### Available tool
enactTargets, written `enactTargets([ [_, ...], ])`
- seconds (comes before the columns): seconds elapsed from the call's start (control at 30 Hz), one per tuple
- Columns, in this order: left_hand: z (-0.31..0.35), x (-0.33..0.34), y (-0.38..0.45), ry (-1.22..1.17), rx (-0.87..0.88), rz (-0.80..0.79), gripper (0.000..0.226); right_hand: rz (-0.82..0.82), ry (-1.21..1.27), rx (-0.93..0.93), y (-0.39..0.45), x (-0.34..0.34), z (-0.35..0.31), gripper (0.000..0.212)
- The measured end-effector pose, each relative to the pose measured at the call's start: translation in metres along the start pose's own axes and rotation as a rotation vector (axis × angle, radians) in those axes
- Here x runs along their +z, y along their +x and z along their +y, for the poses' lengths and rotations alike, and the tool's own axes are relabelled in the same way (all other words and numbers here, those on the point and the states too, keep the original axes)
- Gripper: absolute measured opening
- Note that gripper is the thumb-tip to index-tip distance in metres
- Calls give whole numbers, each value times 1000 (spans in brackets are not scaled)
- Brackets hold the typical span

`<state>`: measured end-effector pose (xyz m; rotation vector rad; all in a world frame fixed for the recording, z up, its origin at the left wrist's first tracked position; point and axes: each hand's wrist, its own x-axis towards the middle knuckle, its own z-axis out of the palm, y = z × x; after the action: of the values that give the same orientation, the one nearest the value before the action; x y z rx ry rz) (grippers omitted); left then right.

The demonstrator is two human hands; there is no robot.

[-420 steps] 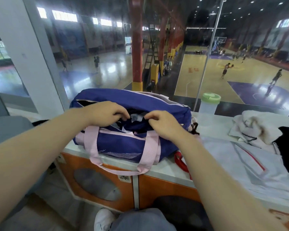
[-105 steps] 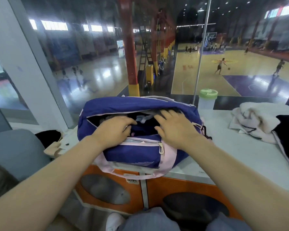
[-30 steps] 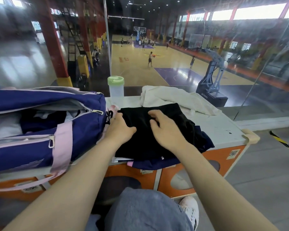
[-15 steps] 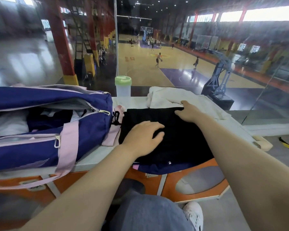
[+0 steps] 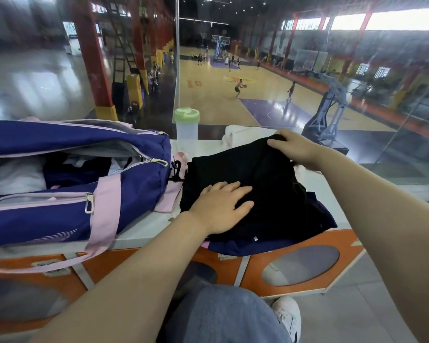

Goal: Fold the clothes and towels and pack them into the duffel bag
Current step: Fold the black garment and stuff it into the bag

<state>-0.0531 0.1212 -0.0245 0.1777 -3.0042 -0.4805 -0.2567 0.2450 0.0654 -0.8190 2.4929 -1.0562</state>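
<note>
Both hands on black garment beside duffel bag

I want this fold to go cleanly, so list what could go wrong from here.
1. The black garment lies on a dark blue garment that overhangs the counter edge; pulling could drag both off.
2. The right hand grips the far edge near the bottle; a wide sweep might knock it over.
3. The left hand only presses flat, so the fabric may slide and fold crooked.
</note>
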Motion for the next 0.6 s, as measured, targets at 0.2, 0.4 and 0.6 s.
enactTargets([
  [0.2, 0, 0, -1, 17, 16, -3, 55, -283, -12, 260, -3, -16, 5, 56],
  [0.4, -2, 1, -1, 16, 30, 6, 55, -309, -133, 243, -5, -23, 7, 37],
  [0.6, 2, 0, 0, 28, 117, 192, 56, -233, -257, 148, -7, -19, -27, 33],
])
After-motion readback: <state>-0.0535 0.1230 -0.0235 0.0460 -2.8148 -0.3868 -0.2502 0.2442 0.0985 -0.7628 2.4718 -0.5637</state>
